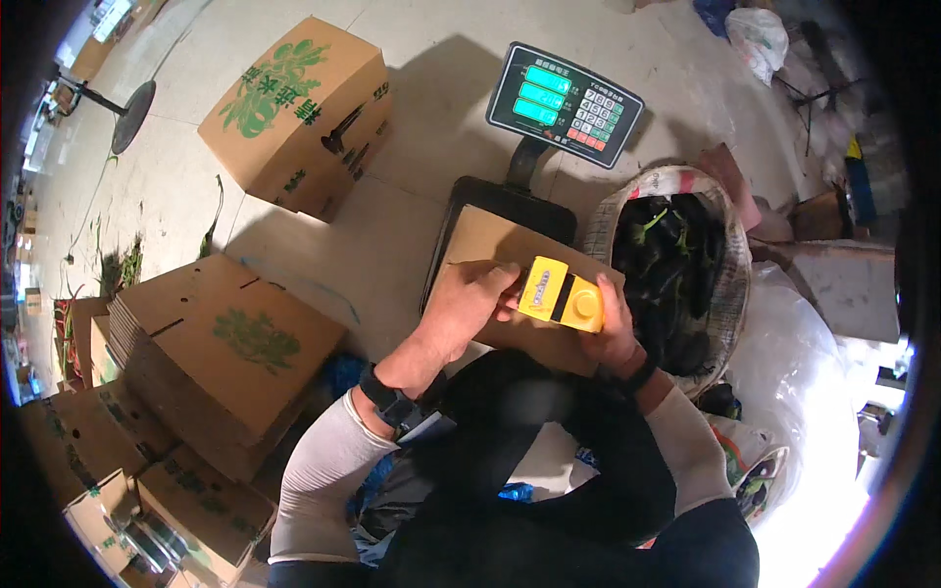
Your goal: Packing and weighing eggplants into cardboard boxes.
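Note:
My right hand (616, 327) grips the far right end of a small yellow plastic device (561, 295) with a dark band across it and a round recess. At its left end my left hand (470, 298) is curled, thumb and fingers close together; whether they pinch anything is hidden. Below both hands a cardboard box (485, 235) rests on the black platform of an electronic scale (548, 209). The scale's lit display and keypad (564, 105) stand behind it. Right of the box is a woven sack (737, 294) full of dark eggplants (665, 257).
A closed printed carton (294, 110) stands on the floor at the upper left. Flattened cartons (242, 331) are stacked at the left, beside open boxes (198, 507). Clear plastic sheeting (786, 353) lies at the right. A round black stand base (134, 117) is farther off.

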Demonstrator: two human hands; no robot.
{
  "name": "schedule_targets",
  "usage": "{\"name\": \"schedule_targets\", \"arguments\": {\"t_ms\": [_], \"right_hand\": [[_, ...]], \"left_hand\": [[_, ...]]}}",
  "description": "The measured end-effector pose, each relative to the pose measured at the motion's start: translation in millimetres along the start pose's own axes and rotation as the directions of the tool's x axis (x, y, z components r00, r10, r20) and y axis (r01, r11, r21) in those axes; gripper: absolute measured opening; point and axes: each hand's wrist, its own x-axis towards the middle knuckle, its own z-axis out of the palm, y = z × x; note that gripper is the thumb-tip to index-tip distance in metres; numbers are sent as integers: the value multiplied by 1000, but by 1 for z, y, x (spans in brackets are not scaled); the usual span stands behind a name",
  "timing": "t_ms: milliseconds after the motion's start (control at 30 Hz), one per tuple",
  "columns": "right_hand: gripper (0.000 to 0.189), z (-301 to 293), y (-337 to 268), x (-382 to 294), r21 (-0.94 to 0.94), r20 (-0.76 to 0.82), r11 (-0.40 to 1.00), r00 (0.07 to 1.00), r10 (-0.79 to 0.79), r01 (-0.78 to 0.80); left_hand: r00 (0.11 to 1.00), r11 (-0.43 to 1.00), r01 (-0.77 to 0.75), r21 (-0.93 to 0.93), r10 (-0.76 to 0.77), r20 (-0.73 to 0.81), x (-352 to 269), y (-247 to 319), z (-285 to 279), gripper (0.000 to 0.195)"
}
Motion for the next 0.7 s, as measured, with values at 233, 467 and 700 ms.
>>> {"name": "schedule_targets", "arguments": {"t_ms": [233, 467, 700], "right_hand": [[81, -2, -2, -6, 10, 26, 991, 991, 135, -135], [81, -3, -7, -4, 25, 26, 989, 989, 146, -146], [81, -6, -9, 2, 58, 39, 991, 992, 122, -124]], "left_hand": [[993, 979, -118, 168, 117, 15, -1, -2, 3, 32], [939, 847, -245, 471, 328, -101, 3, -8, 6, 27], [876, 728, -368, 579, 479, -45, 5, -10, -2, 26]]}}
